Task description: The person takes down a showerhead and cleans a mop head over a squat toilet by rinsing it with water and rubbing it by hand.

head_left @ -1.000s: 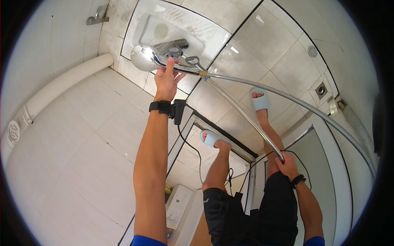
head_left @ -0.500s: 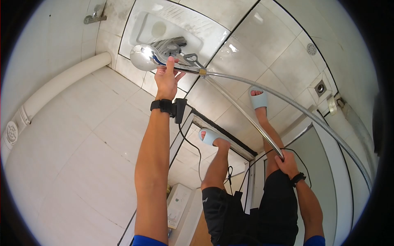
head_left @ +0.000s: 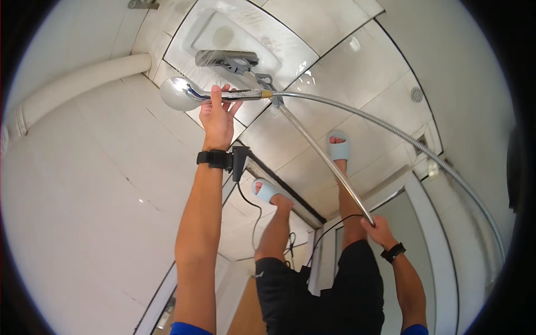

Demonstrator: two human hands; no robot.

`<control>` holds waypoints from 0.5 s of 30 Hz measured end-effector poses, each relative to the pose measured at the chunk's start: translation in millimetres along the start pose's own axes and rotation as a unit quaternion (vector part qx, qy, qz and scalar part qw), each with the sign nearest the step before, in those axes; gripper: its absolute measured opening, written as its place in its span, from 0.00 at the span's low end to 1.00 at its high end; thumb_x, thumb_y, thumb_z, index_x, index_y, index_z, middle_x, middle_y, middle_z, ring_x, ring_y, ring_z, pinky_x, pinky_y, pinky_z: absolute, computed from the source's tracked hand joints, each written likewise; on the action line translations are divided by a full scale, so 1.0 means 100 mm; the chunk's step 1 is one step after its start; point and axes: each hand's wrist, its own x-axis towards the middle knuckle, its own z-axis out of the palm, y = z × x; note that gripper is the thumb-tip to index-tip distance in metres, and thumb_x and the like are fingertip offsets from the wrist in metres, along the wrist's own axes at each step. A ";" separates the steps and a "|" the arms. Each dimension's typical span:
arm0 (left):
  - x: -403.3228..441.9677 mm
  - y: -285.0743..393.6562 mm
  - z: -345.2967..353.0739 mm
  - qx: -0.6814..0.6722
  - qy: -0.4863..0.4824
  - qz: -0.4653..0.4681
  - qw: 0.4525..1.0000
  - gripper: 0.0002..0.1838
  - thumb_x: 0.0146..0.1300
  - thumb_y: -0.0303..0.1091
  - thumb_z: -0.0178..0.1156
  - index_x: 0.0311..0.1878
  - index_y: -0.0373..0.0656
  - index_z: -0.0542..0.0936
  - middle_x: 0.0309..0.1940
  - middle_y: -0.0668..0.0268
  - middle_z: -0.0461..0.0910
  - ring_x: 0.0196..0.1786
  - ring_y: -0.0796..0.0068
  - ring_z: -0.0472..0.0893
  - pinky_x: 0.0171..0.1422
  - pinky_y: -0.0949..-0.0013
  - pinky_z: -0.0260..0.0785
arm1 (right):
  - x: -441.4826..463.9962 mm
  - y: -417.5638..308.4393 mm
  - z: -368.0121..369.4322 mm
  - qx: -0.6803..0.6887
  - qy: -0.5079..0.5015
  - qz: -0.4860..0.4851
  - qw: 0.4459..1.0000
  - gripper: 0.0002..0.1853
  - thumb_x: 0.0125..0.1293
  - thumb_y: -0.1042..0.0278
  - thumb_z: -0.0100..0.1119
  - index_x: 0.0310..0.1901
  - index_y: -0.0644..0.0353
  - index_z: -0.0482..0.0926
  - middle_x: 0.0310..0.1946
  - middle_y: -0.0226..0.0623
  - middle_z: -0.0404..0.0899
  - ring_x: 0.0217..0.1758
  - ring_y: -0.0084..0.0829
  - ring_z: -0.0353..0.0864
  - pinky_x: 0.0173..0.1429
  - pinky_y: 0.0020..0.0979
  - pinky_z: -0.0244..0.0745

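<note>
My left hand (head_left: pixel 218 118) is wrapped round the handle of a chrome shower head (head_left: pixel 181 94), held level at the left with its round end facing away from me. A ribbed metal hose (head_left: pixel 357 113) runs from the handle to the right. My right hand (head_left: pixel 378 231) grips the top end of a mop's metal pole (head_left: pixel 321 148). Behind the shower head, the grey mop head (head_left: pixel 226 57) lies across the white squat toilet pan (head_left: pixel 192 39) in the floor. The shower handle and hose cross in front of the mop's lower part.
Wet pale tiles (head_left: pixel 357 70) surround the pan. A thick white pipe (head_left: pixel 84 78) runs along the left wall. A round floor drain (head_left: pixel 416 94) lies at the right. My feet in light-blue slippers (head_left: pixel 338 146) stand either side of a raised door sill (head_left: pixel 285 192).
The mop head shows more fully beyond the shower head, which is now more level and slightly further left. My right hand and the pole's top have shifted left and down in view.
</note>
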 end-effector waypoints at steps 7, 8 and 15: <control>0.12 0.14 0.00 -0.012 0.016 0.007 1.000 0.13 0.69 0.41 0.58 0.44 0.41 0.72 0.47 0.61 0.78 0.46 0.70 0.79 0.53 0.57 0.79 | 0.05 -0.06 -0.19 0.006 -0.040 0.042 0.998 0.25 0.63 0.54 0.63 0.17 0.62 0.66 0.12 0.26 0.58 0.19 0.19 0.56 0.21 0.33 0.55; 0.12 0.14 0.01 -0.009 0.018 0.000 1.000 0.13 0.69 0.42 0.58 0.43 0.42 0.73 0.47 0.61 0.79 0.47 0.69 0.80 0.55 0.57 0.79 | 0.06 0.02 -0.13 -0.010 -0.039 0.036 0.999 0.25 0.63 0.54 0.63 0.17 0.62 0.66 0.12 0.26 0.58 0.19 0.19 0.56 0.21 0.33 0.55; 0.23 0.21 0.01 -0.026 -0.003 -0.018 0.999 0.15 0.68 0.43 0.59 0.45 0.41 0.71 0.48 0.60 0.78 0.46 0.68 0.79 0.55 0.58 0.77 | 0.02 0.09 0.04 -0.026 -0.006 0.056 0.998 0.25 0.66 0.55 0.60 0.17 0.62 0.66 0.12 0.26 0.58 0.20 0.18 0.56 0.22 0.33 0.55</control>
